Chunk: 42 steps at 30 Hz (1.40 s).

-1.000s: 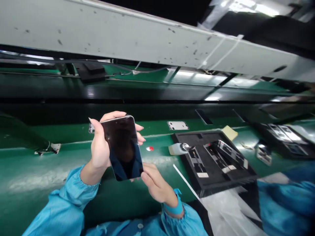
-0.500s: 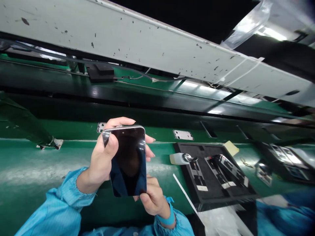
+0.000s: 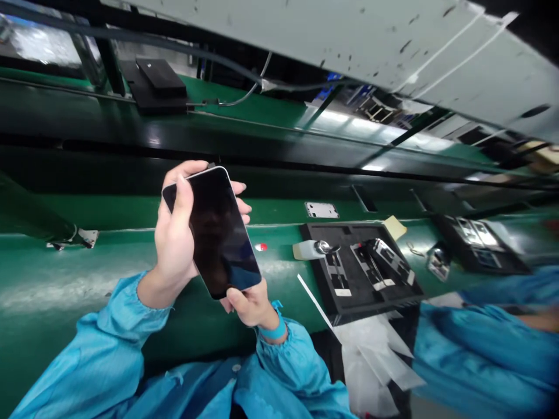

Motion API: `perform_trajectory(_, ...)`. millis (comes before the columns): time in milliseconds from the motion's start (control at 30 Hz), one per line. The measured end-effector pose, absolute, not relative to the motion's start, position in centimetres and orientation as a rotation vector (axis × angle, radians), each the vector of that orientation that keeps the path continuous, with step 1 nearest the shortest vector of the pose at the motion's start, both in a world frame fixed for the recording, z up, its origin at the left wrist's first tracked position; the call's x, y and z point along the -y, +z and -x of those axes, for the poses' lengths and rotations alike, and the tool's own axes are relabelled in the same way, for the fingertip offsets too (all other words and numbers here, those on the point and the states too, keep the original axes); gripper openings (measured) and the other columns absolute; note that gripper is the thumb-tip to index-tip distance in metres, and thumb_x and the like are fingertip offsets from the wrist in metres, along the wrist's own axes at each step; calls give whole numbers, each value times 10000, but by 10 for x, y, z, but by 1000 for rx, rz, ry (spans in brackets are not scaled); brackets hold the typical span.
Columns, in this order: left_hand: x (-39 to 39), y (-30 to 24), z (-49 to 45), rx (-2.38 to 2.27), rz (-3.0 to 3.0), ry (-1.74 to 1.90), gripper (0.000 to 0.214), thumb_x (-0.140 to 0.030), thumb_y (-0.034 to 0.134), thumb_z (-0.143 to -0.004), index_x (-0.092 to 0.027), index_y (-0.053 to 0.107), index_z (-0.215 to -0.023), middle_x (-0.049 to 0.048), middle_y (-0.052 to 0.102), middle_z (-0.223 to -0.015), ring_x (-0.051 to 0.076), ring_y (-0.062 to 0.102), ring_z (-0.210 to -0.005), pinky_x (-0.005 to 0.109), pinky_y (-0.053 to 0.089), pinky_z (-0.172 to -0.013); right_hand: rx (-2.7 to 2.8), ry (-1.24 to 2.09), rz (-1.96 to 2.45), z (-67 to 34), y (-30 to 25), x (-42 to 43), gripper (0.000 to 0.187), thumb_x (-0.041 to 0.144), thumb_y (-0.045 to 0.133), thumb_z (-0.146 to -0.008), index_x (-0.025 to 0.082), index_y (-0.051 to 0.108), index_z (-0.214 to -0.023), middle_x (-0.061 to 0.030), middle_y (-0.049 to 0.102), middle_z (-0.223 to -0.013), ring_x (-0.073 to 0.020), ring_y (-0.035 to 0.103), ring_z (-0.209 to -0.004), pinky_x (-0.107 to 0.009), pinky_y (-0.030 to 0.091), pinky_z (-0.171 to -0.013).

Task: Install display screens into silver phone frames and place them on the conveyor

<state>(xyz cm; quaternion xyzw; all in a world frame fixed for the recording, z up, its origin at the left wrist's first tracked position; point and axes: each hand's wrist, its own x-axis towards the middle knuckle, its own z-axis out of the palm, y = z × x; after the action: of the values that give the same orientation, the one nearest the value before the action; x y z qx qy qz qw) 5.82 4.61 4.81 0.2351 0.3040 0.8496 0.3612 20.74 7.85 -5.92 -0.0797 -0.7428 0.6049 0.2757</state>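
- The phone, dark screen up, has tipped since a moment ago, its top now leaning to the upper left; it is held centre-left, clear of the table
- Left hand grip wraps its upper side, thumb across the glass; right hand pinches the bottom corner
- Green table below; black tray of parts right of centre, a co-worker's blue sleeve lower right

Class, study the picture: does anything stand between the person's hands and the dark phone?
Nothing visible does. The left hand grips the phone by its left edge, thumb on the glass; the right hand pinches its lower end. The black tray lies apart, to the right.
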Motion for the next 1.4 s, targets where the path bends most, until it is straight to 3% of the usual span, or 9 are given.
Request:
perform_trajectory(267,-62,42,-47,-864,-517,2254,323,-610,495,-1147,-307,589,-1206,3,811,-986,202,797,-823,348,686,-757,1805,1953,194,-191,-51,-77,616,661,621,-1072,180,717,-701,-51,673,-578,-141,620,-454,-244,514,-426)
perform_trajectory(567,-71,40,-44,-908,-423,2290,350,-601,395,-1166,-305,562,-1250,42,765,-1002,241,796,-843,382,661,-791,1818,2100,384,-185,-39,-83,648,749,753,-942,208,627,-607,-14,619,-513,-125,564,-403,-249,518,-418)
perform_trajectory(700,-79,42,-43,-883,-393,2276,451,-580,223,-1191,-270,550,-1213,55,777,-919,220,782,-728,328,647,-663,1763,1958,488,-197,-42,-102,756,898,579,-962,211,662,-657,-19,607,-494,-145,555,-418,-279,486,-446)
perform_trajectory(833,-84,41,-42,-902,-356,2201,598,-651,144,-1165,-267,602,-1186,65,796,-884,233,793,-684,321,638,-596,1741,1871,508,-209,-52,-116,796,856,468,-1044,223,606,-580,14,467,-407,-122,403,-347,-279,309,-382)
perform_trajectory(967,-89,30,-44,-917,-456,2100,609,-729,274,-1136,-239,631,-1191,84,820,-882,249,796,-651,356,672,-600,1798,1918,395,-216,-58,-128,792,875,469,-1031,206,663,-656,-15,574,-523,-139,502,-437,-295,399,-468)
perform_trajectory(1067,-93,14,-55,-908,-663,1840,613,-787,467,-1070,-217,653,-1200,106,837,-908,280,813,-669,419,704,-626,1659,1706,484,-224,-53,-145,810,972,529,-922,203,772,-992,-64,732,-845,-196,671,-717,-324,536,-643)
perform_trajectory(1133,-96,2,-67,-903,-796,1637,688,-831,591,-991,-186,677,-1214,117,841,-906,290,813,-660,440,710,-634,1524,1605,561,-231,-49,-154,805,970,560,-906,221,754,-1129,-54,721,-936,-186,669,-760,-313,563,-665)
perform_trajectory(1300,-101,-19,-99,-964,-928,1330,744,-819,640,-971,-151,744,-1281,106,838,-868,291,826,-702,408,706,-682,1411,1715,639,-250,-59,-163,748,963,611,-879,228,574,-741,69,472,-523,-101,435,-415,-241,396,-423)
perform_trajectory(1400,-107,-21,-118,-1033,-929,1274,736,-820,580,-1004,-172,771,-1294,90,832,-845,283,828,-726,395,704,-701,1379,1701,659,-261,-71,-167,778,980,596,-869,252,450,-636,71,423,-438,-99,415,-363,-235,340,-383)
